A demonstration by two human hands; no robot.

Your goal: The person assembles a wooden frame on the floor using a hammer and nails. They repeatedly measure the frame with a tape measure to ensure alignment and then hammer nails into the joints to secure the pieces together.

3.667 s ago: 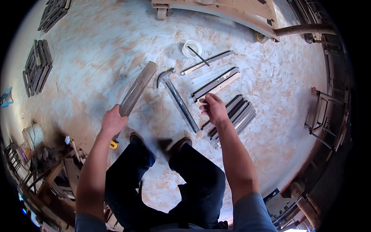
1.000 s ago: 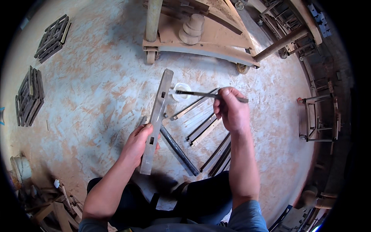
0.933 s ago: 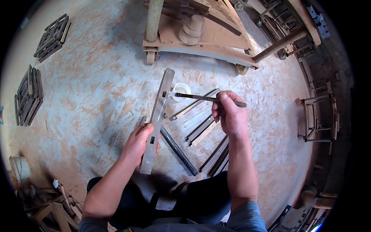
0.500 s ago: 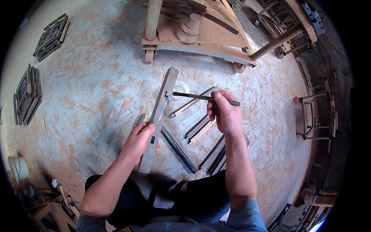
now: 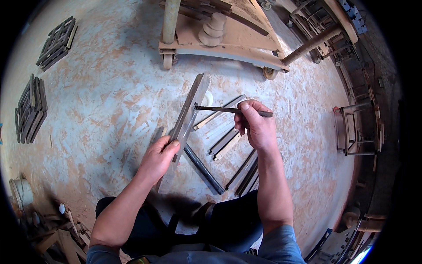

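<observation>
My left hand (image 5: pixel 157 159) is closed around the lower part of a long grey-brown wooden bar (image 5: pixel 187 111). The bar slants up and away from me, with small mortise holes cut in one face. In my right hand (image 5: pixel 257 127), pinched between thumb and fingers, is a slim dark-handled brush (image 5: pixel 220 109). Its tip meets the bar at the upper mortise; the hole's inside is hidden. Partly covered by the bar, a white dish (image 5: pixel 207 97) sits on the floor behind it. A dark round rod (image 5: pixel 203 169) lies below, between my hands.
Several wooden strips (image 5: pixel 227 143) lie on the paint-smeared floor near my right hand. Ahead stands a wheeled wooden cart (image 5: pixel 237 56) carrying a turned wooden piece (image 5: pixel 212 31). Stacked frames (image 5: pixel 31 109) rest at the left, and a wooden rack (image 5: pixel 358 132) stands at the right.
My left hand has rolled the bar, so its mortised face is turned more to the right. The brush tip has shifted slightly and stays at the upper mortise.
</observation>
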